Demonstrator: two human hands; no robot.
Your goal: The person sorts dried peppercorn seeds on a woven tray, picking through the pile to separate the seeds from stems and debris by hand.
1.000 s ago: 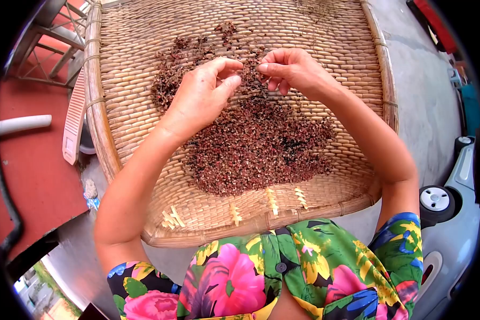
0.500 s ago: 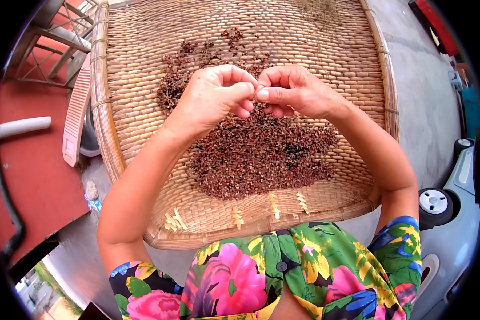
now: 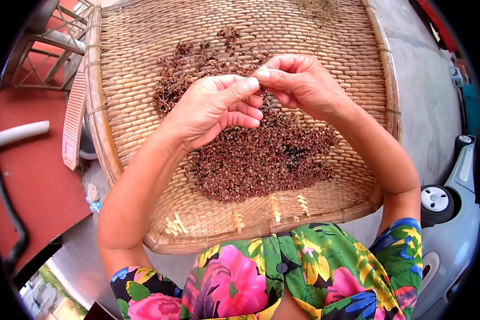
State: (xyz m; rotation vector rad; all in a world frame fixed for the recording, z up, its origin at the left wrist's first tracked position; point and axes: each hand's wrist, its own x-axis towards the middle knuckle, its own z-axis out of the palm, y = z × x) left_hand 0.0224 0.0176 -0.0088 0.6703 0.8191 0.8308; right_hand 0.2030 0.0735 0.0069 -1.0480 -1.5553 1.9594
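My left hand (image 3: 218,106) and my right hand (image 3: 304,82) meet at the fingertips above a large woven tray (image 3: 346,53). Thumb and forefinger of each are pinched together; whatever lies between them is too small or hidden to name. The other left fingers are loosely curled. Below the hands spreads a heap of small reddish-brown husks (image 3: 261,160), with black seeds among them on the right side. Farther back on the tray lies a second, looser pile of dark red clusters with thin stems (image 3: 173,88), partly covered by my left hand.
Pale repair strips (image 3: 273,208) show along the tray's near edge. To the left are a ridged pink plastic board (image 3: 74,117), a grey pipe (image 3: 18,136) and a metal frame (image 3: 50,53). A light-blue toy car (image 3: 458,213) stands at the right on the concrete floor.
My right hand has risen slightly, and my left hand has lowered and turned, its lower fingers opening a little. Both pinches stay together at the tips.
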